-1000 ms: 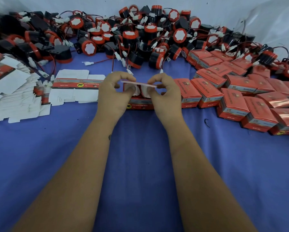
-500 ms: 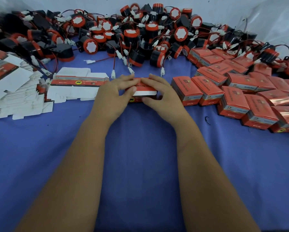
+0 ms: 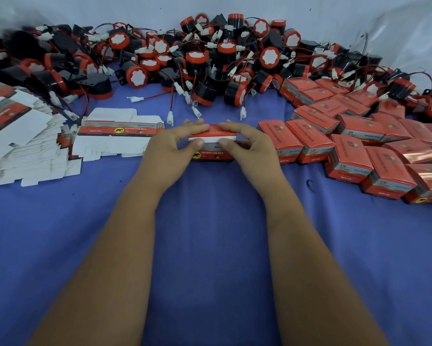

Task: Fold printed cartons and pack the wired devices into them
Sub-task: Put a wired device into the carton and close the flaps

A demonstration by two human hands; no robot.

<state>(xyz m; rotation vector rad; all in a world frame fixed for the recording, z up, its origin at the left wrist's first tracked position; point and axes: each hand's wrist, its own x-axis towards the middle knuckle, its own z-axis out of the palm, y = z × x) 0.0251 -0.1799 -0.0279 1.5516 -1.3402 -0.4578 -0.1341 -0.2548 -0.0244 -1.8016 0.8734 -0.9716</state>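
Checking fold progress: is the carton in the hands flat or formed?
Formed: the carton stands boxlike, both hands gripping it, a white flap edge still showing.

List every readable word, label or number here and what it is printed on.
"12v reversing horn": front of the carton both hands hold.
"12v reversing horn": flat carton blank on the left, and folded cartons on the right.
"ST": folded cartons' top logo.
Smaller print: too blurred to read.
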